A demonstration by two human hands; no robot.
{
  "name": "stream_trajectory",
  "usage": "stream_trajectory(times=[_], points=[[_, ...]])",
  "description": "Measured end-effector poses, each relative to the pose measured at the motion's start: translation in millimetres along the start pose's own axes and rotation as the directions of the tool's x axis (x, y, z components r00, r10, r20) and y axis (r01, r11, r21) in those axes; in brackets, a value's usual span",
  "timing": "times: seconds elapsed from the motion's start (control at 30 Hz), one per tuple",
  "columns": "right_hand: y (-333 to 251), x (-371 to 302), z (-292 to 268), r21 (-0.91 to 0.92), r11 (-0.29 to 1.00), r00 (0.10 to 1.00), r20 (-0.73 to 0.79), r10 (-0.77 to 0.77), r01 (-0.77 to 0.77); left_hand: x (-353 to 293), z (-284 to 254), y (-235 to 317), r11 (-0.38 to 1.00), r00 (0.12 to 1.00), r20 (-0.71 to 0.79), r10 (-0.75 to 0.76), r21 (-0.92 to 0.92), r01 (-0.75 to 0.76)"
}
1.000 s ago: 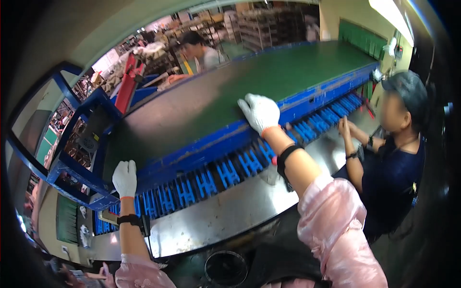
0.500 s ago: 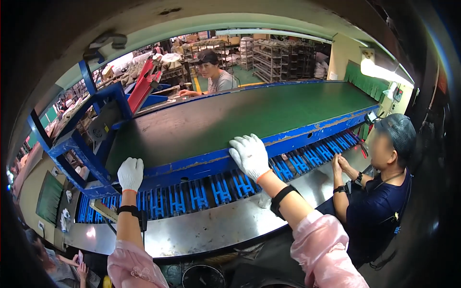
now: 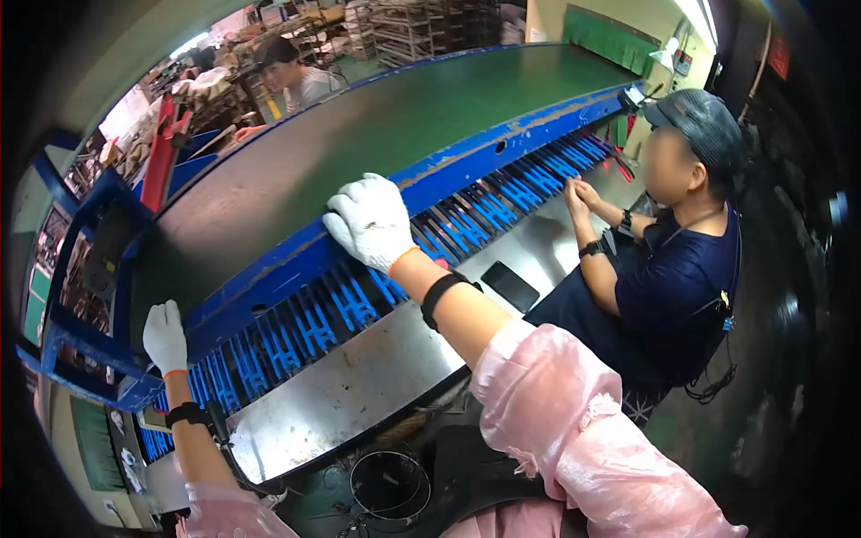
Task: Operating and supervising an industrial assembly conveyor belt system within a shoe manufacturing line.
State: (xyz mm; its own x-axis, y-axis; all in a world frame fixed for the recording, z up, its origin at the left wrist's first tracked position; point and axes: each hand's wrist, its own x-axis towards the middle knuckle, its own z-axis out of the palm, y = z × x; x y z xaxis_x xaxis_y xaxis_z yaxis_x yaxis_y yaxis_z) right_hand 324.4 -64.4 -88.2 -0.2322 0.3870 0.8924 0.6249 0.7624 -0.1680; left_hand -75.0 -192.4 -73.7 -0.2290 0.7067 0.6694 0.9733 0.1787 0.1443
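A green conveyor belt spans upper centre; the gloved right hand, mid-frame, lies over its blue rail, the gloved left hand lower left. Whether either grips, I cannot tell.

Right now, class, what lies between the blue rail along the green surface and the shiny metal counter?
In the head view, a row of blue slats lies between the blue rail and the metal counter.
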Motion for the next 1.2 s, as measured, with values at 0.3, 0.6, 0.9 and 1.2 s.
stream_trajectory(times=[0.3,0.6,0.9,1.2], points=[[7,-6,-3,-0.039,0.998,0.997,-0.062,0.049,-0.052,-2,2,18,0.999,0.998,0.036,-0.046,0.014,0.046],[6,-8,3,-0.083,0.995,0.994,-0.092,0.055,-0.062,-2,3,17,1.000,1.000,0.012,-0.023,0.009,0.023],[9,-6,6,-0.080,0.996,0.995,-0.094,0.031,-0.038,-3,0,25,0.999,0.999,-0.008,-0.047,-0.016,0.046],[11,-6,6,-0.079,0.997,0.998,-0.069,0.006,-0.011,-1,2,21,0.998,0.998,-0.004,-0.063,0.014,0.063]])
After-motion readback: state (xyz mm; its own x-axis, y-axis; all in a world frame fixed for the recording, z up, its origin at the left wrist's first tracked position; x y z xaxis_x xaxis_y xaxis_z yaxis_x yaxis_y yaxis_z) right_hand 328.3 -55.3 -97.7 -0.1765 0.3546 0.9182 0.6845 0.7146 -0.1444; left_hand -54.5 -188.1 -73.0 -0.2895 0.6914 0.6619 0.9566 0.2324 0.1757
